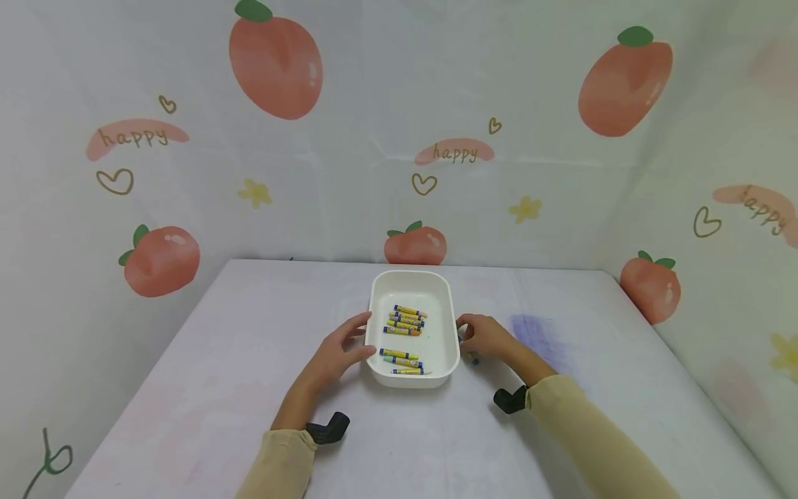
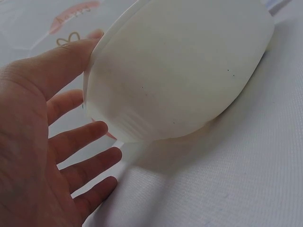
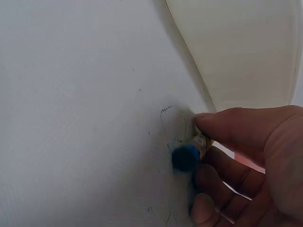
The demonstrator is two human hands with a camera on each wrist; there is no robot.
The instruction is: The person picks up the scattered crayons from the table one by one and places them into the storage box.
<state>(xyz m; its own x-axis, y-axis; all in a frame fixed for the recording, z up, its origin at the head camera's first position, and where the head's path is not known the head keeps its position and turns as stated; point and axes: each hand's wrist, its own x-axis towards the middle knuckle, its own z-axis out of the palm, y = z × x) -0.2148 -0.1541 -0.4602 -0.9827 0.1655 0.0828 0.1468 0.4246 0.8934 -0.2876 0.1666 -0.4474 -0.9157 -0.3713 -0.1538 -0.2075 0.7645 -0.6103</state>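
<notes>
A white tray [image 1: 441, 326] stands on the table with several yellow-wrapped crayons [image 1: 402, 331] lying crosswise in it, in an upper and a lower group. My left hand [image 1: 333, 355] is at the tray's left side, thumb and a fingertip right at the rim. In the left wrist view its other fingers [image 2: 85, 137] are spread and nearly straight beside the outer wall. Just right of the tray, my right hand [image 1: 489, 337] pinches a crayon [image 3: 189, 155] with a blue end, low over the table. My fingers hide most of its yellow wrapper.
The table has a white cloth [image 1: 262, 305] with a purple-blue smudge [image 1: 539, 339] to the right of my right hand. Behind it hangs a white curtain [image 1: 349, 194] printed with fruit, hearts and flowers. Small dark marks dot the cloth near the crayon.
</notes>
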